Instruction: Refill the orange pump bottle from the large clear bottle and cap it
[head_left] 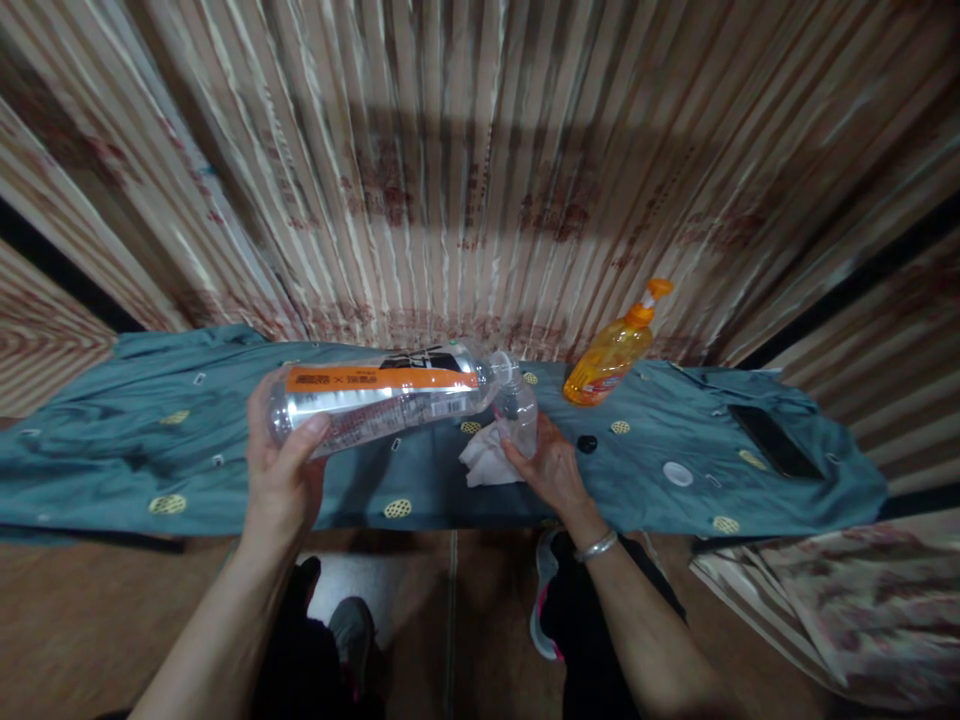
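My left hand [281, 455] is wrapped round the base of a large clear plastic bottle [382, 390] with an orange, silver and black label. The bottle lies nearly level in the air, its neck pointing right. At its mouth is a small clear plastic bottle or cup [516, 405], gripped in my right hand [549, 458]. The two mouths meet or nearly meet; I cannot tell whether liquid passes between them. A crumpled white tissue [489, 460] shows on the cloth just below and behind my right fingers.
A pump bottle of orange liquid [609, 355] stands at the back right. Right of my hand lie a small black cap [587, 443], a white round lid [677, 474] and a dark phone [776, 442]. A green patterned cloth [352, 498] covers the narrow table; striped curtains [465, 200] hang close behind.
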